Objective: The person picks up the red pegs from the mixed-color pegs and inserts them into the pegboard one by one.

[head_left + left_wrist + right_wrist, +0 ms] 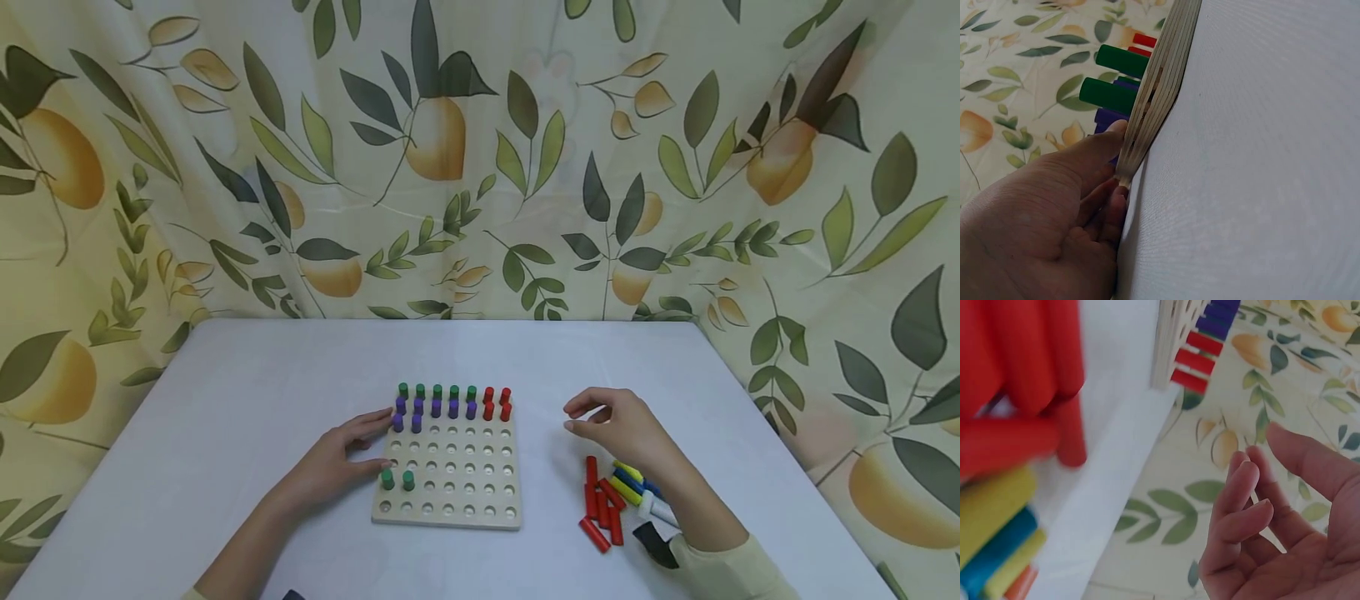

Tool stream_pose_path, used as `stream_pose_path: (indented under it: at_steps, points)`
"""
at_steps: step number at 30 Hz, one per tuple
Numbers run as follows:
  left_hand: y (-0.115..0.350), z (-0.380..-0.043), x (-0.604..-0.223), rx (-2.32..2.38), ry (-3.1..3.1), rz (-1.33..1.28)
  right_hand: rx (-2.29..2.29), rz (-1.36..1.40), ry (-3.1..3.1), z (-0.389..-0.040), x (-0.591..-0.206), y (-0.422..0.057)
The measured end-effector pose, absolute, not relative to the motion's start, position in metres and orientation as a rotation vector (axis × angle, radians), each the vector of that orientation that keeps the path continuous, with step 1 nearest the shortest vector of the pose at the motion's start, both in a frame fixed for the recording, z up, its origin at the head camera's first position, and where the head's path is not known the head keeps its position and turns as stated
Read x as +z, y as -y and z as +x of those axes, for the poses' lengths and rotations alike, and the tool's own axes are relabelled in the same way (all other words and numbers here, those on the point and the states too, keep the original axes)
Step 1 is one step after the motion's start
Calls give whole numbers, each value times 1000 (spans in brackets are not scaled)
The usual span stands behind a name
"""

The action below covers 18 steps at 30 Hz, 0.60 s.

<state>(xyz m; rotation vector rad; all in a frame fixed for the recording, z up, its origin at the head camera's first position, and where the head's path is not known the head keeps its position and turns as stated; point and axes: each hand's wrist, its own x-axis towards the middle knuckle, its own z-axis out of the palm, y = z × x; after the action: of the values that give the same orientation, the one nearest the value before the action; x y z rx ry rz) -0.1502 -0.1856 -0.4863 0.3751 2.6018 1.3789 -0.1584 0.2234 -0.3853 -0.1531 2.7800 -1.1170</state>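
A pale wooden pegboard (459, 492) lies on the table with rows of round holes. Its far rows carry green pegs (437, 392), purple pegs (453, 409) and red pegs (506, 412); two green pegs (408, 481) stand near its front left. My left hand (330, 462) touches the board's left edge, thumb and fingers spread along it; in the left wrist view, the thumb (1100, 147) meets the rim. To the right of the board, my right hand (618, 425) hovers with bent, relaxed fingers, and its thumb (1304, 456) stands apart from the fingertips. Nothing shows between them.
Several loose red pegs (602, 508) lie on the white table (330, 350) to the right of the board. Yellow pegs (627, 490), blue ones and white ones (660, 508) lie beside them, partly under my right forearm. A fruit-patterned curtain (480, 225) hangs behind the table.
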Motion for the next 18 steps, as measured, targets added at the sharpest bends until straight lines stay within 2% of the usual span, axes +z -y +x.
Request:
stream_pose_path:
  at_steps: [8,18]
  points:
    - [185,-150,-486,1366,-2609,343,-1127,-148,-2743,-142,-379,-258]
    - [184,-150,-486,1370,-2593,309,-958,40,-2702,-105,-378,-315]
